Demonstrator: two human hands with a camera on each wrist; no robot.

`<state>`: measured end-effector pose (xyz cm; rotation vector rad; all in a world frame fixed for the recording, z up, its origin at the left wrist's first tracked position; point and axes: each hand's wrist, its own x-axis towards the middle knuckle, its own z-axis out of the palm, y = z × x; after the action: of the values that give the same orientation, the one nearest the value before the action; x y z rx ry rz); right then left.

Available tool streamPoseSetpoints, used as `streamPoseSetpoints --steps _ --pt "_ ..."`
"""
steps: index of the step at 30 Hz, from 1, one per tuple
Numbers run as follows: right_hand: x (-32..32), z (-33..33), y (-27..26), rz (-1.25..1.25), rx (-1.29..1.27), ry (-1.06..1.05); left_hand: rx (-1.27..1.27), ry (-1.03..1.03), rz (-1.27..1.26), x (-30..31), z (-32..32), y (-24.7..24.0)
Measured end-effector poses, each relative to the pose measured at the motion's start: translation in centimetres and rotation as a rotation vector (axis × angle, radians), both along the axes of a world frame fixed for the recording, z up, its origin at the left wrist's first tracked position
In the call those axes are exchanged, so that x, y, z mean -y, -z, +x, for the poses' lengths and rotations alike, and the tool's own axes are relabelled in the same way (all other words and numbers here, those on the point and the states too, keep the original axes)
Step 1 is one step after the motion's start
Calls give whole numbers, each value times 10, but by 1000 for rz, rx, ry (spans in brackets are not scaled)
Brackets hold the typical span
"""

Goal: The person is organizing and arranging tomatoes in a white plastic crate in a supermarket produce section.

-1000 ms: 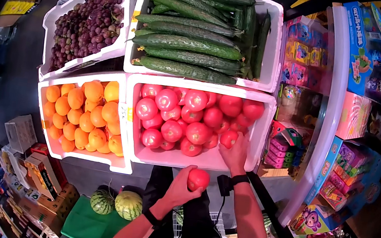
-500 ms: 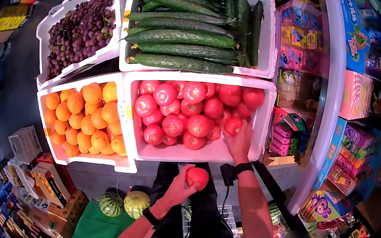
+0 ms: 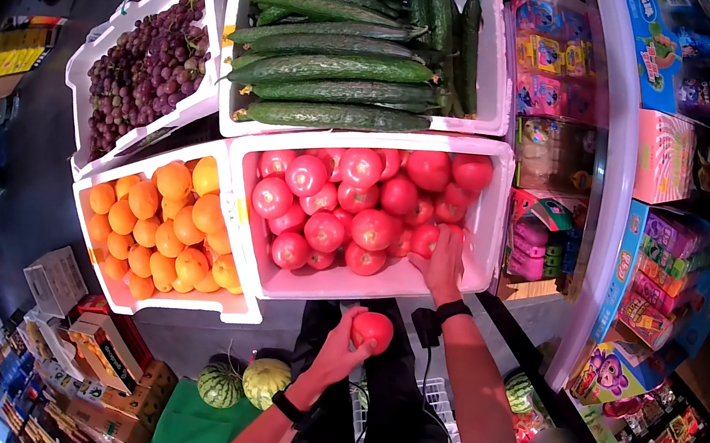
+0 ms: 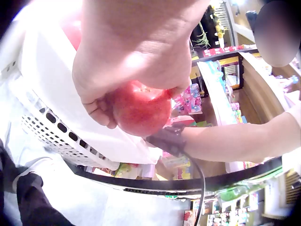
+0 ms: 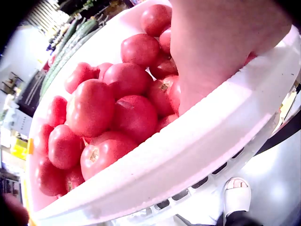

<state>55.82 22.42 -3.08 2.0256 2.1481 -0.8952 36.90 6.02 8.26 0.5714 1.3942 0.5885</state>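
My left hand holds a red tomato just in front of the tomato box. In the left wrist view its fingers curl round that tomato. The right hand reaches into the white foam box at its right side. There its thumb and fingers lie on either side of another tomato. Its fingertips are hidden in the right wrist view, behind the back of the hand. Several more tomatoes are heaped in the box to the left of this hand.
Behind the tomatoes stands a foam box of cucumbers. Oranges fill a box at the left, with grapes beyond. Shelves of packaged goods line the right. Watermelons lie on the floor near a green cloth.
The right hand has turned, its fingers now covering more of the tomato's right side. The left hand still holds its tomato in front of the box. The head view has shifted slightly.
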Motion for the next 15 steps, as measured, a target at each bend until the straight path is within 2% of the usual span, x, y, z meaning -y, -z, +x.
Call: streamPoseSetpoints --steps 7,9,15 --pt "-3 1 -8 -11 21 -8 9 1 -9 -1 -1 -2" --pt "0 4 -7 47 -64 -26 -18 -4 5 0 0 -1" --pt "3 6 2 16 -73 -2 -15 -4 6 -6 2 1"
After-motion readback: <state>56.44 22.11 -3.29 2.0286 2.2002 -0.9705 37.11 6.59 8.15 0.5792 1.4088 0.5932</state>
